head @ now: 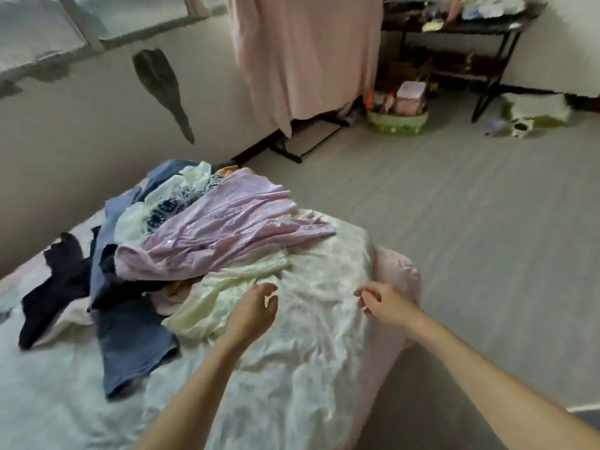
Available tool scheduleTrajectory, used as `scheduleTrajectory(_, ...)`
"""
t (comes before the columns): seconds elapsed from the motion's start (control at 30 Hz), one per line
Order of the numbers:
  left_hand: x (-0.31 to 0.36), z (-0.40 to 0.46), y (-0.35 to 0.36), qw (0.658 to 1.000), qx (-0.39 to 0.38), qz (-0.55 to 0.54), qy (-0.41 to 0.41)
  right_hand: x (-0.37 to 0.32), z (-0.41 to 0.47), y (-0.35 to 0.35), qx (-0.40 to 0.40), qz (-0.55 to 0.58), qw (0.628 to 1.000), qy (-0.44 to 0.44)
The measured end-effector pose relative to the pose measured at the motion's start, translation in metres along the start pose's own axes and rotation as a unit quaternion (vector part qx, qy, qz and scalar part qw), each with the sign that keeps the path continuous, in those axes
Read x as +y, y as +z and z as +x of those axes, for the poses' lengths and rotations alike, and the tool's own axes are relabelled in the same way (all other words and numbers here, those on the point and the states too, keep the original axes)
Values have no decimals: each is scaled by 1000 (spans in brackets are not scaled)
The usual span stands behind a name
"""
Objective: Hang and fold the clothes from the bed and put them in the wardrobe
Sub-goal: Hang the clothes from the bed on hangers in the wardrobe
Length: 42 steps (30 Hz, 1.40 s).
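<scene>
A pile of clothes lies on the bed (48, 401). On top is a pink striped shirt (220, 228), with a white and navy patterned top (168, 203) behind it. A cream garment (224, 290) spreads out below the pink shirt. A blue denim piece (130, 349) and a dark navy garment (55, 287) lie to the left. My left hand (255, 311) hovers at the cream garment's right edge, fingers loosely curled, holding nothing. My right hand (381, 300) hovers over the white bed cover (318, 319) near the bed's corner, fingers loosely curled as well.
A pink fabric cover (308, 53) hangs over a black rack by the far wall. A green basket (397, 121) of items sits on the floor beside it. A black table (487, 30) with clutter stands at the back right. Grey floor (470, 222) lies right of the bed.
</scene>
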<state>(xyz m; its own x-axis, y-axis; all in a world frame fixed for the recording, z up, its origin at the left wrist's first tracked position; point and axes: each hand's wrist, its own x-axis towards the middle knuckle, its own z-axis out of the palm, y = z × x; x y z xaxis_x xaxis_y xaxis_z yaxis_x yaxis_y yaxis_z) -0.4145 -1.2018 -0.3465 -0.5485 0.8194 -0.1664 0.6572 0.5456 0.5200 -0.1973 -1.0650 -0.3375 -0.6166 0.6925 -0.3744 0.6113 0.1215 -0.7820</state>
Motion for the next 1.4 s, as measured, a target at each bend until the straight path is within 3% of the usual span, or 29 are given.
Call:
scheduleTrajectory(0.23, -170, 63, -7, 983, -24, -27, -179, -70, 135, 116, -130, -95, 987, -22)
scheduleTrajectory(0.5, -296, 132, 24, 940, 8, 52, -336, -64, 226, 212, -182, -124, 975, 33)
scheduleTrajectory(0.7, -359, 162, 48, 891, -109, 84, -432, -53, 255, 248, -194, -134, 971, 49)
scheduleTrajectory(0.77, -362, 157, 58, 921, -26, 16, -388, -52, 259, 254, -199, -133, 969, 51)
scheduleTrajectory(0.9, -308, 140, 59, 967, 133, -104, -192, -63, 258, 259, -195, -49, 976, 83)
scheduleTrajectory(1.0, -245, 119, 57, 982, 140, -127, -12, -81, 257, 255, -198, 168, 946, 194)
scheduleTrajectory(1.1, -197, 99, 55, 979, 118, -120, 112, -91, 252, 240, -230, 304, 896, 227)
scheduleTrajectory(1.27, -154, 89, 42, 965, 90, -118, 214, -90, 234, 190, -98, 252, 945, 182)
scheduleTrajectory(1.4, -119, 100, 26, 965, 146, -122, 182, -76, 198, 112, -70, 144, 980, 118)
